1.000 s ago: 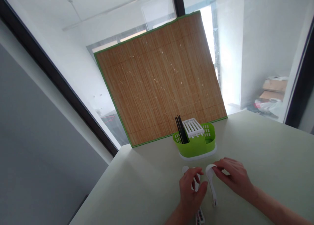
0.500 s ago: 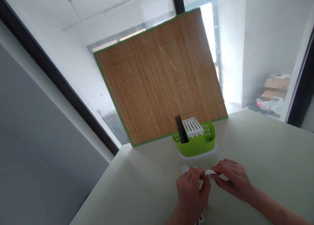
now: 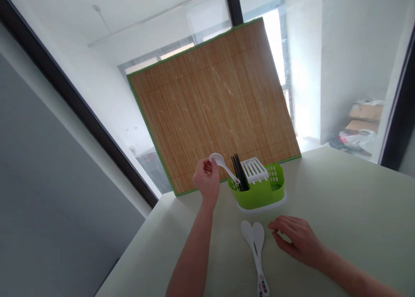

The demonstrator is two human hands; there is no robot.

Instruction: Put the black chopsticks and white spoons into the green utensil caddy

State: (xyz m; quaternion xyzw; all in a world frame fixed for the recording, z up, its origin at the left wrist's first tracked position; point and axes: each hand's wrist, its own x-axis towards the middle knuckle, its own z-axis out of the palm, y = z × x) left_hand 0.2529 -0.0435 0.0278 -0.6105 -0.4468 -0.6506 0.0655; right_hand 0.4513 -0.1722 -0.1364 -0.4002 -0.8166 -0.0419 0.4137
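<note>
My left hand [image 3: 207, 176] is closed on the bowl end of a white soup spoon [image 3: 224, 164], whose handle slants down to the right, its tip over the left compartment of the green cutlery holder [image 3: 259, 197]. Several black chopsticks [image 3: 240, 171] lean in that compartment, and a white slotted rack [image 3: 254, 169] sits across the holder's middle. My right hand [image 3: 293, 236] hovers over the table in front of the holder, fingers slightly curled and apart, holding nothing. To its left lie two white long-handled spoons [image 3: 253, 241], their handles crossed.
Behind the holder a bamboo mat [image 3: 214, 102] with green edging leans against the glass. The pale table [image 3: 340, 193] reaches toward a dark window frame at the right. Beyond the glass are cardboard boxes [image 3: 366, 111] and a plastic bag.
My left hand has carried the soup spoon up and left to the holder. My right hand has let go of the spoon and stayed low. The two long-handled spoons are now uncovered.
</note>
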